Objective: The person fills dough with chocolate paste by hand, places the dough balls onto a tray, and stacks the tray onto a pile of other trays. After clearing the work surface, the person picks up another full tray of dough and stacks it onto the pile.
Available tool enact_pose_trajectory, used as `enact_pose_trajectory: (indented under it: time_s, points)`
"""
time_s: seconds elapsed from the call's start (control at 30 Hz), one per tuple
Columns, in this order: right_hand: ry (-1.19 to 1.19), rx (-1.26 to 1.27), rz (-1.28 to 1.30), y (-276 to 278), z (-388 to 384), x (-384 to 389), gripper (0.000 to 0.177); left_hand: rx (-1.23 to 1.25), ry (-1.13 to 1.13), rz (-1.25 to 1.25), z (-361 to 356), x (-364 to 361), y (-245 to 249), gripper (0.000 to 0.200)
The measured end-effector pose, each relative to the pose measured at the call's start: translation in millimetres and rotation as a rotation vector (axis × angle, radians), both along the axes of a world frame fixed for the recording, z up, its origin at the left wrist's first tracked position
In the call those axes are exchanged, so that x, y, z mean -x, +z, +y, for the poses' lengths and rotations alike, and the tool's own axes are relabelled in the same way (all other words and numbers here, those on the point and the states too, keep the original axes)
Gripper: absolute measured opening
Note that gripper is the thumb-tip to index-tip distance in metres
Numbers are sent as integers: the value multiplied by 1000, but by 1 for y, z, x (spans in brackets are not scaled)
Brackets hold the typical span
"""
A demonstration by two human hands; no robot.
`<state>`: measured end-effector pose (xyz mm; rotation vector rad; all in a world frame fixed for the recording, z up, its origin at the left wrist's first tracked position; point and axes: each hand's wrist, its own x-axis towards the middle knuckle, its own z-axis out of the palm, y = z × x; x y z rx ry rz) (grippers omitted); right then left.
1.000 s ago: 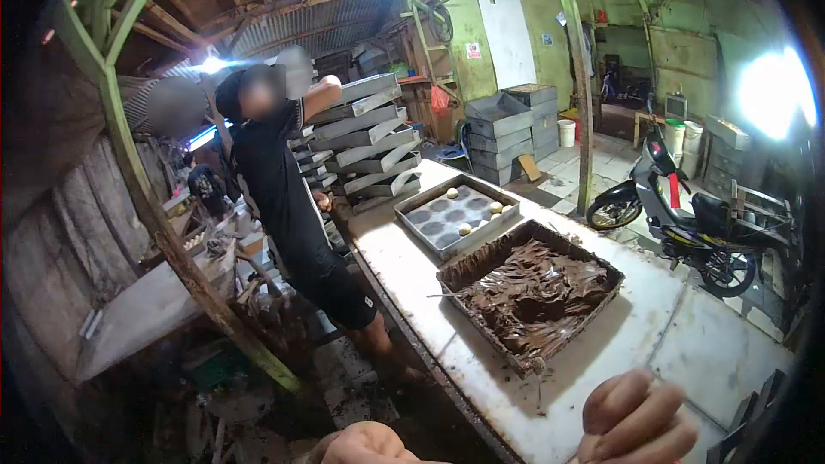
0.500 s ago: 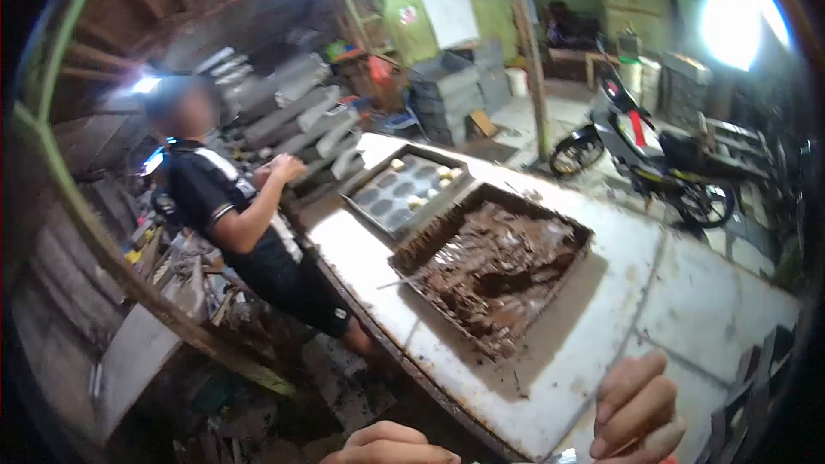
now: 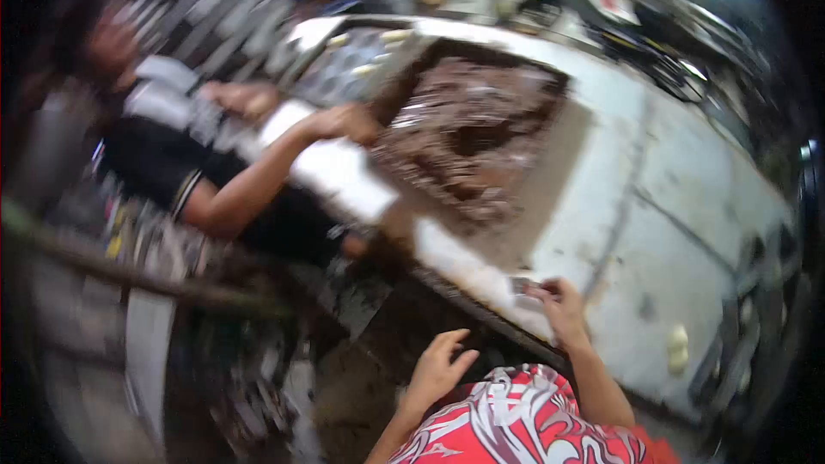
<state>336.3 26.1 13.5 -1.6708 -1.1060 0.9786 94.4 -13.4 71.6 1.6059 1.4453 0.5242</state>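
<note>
My right hand (image 3: pixel 563 311) is over the near edge of the white tabletop (image 3: pixel 627 198), its fingers pinched around a small greyish-brown item (image 3: pixel 521 286) too blurred to name. Off the table's near edge, my left hand (image 3: pixel 438 368) hangs in the air with fingers apart and nothing in it. Beyond my right hand sits a square dark tray (image 3: pixel 563 90) filled with a thick, glossy brown paste (image 3: pixel 481 120), dug out in the middle. Motion blur softens the whole view.
A co-worker (image 3: pixel 163 146) stands at the left, one hand (image 3: pixel 348 123) by the paste tray's edge. Behind it is a baking tray (image 3: pixel 322 77) with pale pieces. Two pale dough lumps (image 3: pixel 678 349) lie at right, near dark stacked trays (image 3: pixel 748 318). A motorcycle (image 3: pixel 640 43) stands beyond.
The view has tilted down and shows my red patterned shirt. My hands have drawn apart, the left now off the table. The co-worker has leaned in and stretched a hand toward the paste tray.
</note>
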Motion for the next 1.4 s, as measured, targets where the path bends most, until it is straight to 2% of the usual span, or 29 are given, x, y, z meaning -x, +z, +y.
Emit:
enact_pose_trajectory:
  time_s: [0.07, 0.1, 0.13, 0.2, 0.27, 0.33, 0.37, 0.4, 0.43, 0.47, 0.5, 0.57, 0.63, 0.7, 0.73, 0.77, 0.8, 0.83, 0.9, 0.93, 0.97, 1.03, 1.1, 1.13, 1.2, 1.23, 1.3, 1.33, 1.4]
  points:
    - [8, 79, -4, -2, 2, -6, 19, -84, 22, 12, -15, 5, -6, 44]
    - [18, 111, -46, 11, 0, -5, 28, -32, 87, -26, -20, 8, -4, 46]
    - [-58, 73, -129, 10, -3, -5, 25, -37, 145, -1, -29, 13, -2, 46]
    - [49, -46, -109, -46, 0, -47, 22, -34, 238, 27, -46, 21, -7, 46]
    - [49, 46, -356, -32, 4, -56, 18, -72, 335, 32, -65, 32, -20, 46]
    - [-38, -85, -372, -56, 4, -70, 17, -102, 372, 34, -88, 54, -33, 46]
    - [-9, -108, -374, -48, 5, -53, 17, -60, 388, 6, -101, 69, -41, 48]
    - [-78, -170, -406, -38, 2, -37, 20, -40, 417, -32, -116, 83, -45, 47]
    - [-145, -233, -429, -32, 0, -13, 24, -20, 448, -66, -132, 99, -49, 46]
    - [-92, -399, -499, -34, -2, 16, 26, 25, 499, -109, -150, 113, -60, 47]
    - [-30, -352, -456, -29, -6, 55, 25, -27, 510, -14, -170, 127, -91, 51]
    - [173, -444, -474, -27, -23, 135, 21, -66, 450, 142, -211, 162, -118, 52]
    - [453, -525, -643, -50, -37, 203, 26, -70, 584, 159, -256, 194, -127, 53]
    - [785, -507, -114, -92, -57, 262, 29, -67, 721, 184, -289, 220, -106, 54]
    - [838, -513, -105, -106, -60, 282, 29, 72, 809, 97, -304, 238, -83, 55]
    - [927, -320, -170, -114, -65, 305, 31, 209, 887, 4, -316, 255, -71, 55]
    - [998, -120, -244, -123, -69, 326, 34, 130, 893, 99, -325, 260, -96, 57]
    - [1023, -112, -251, -129, -69, 350, 34, 142, 916, 89, -335, 270, -100, 57]
    - [1188, 300, -961, -131, -57, 400, 43, 89, 1015, -5, -347, 290, -102, 55]
    - [1219, 343, -1074, -140, -52, 419, 44, 101, 1017, -9, -349, 306, -98, 55]
    - [1230, 318, -1072, -155, -47, 438, 45, 43, 1020, -85, -350, 321, -100, 54]
    - [1232, 244, -1010, -170, -37, 485, 46, 0, 1009, -156, -349, 360, -99, 53]
    - [1222, 153, -924, -180, -27, 547, 48, 63, 1158, -91, -343, 399, -104, 53]
    - [1222, 118, -880, -185, -23, 578, 49, 65, 1148, -81, -342, 427, -114, 53]
    - [1262, 38, -798, -185, -22, 657, 51, 131, 1132, -238, -343, 497, -136, 50]
    - [1306, 8, -763, -182, -24, 695, 52, 133, 1099, -220, -347, 520, -139, 50]
    - [1496, -3, -670, -177, -27, 767, 50, 196, 1272, 206, -364, 562, -142, 54]
    - [1628, -1, -603, -174, -26, 803, 48, 199, 1226, 211, -371, 586, -132, 54]
    - [1683, -206, -258, -148, -39, 864, 41, 161, 1432, 3, -376, 630, -115, 55]
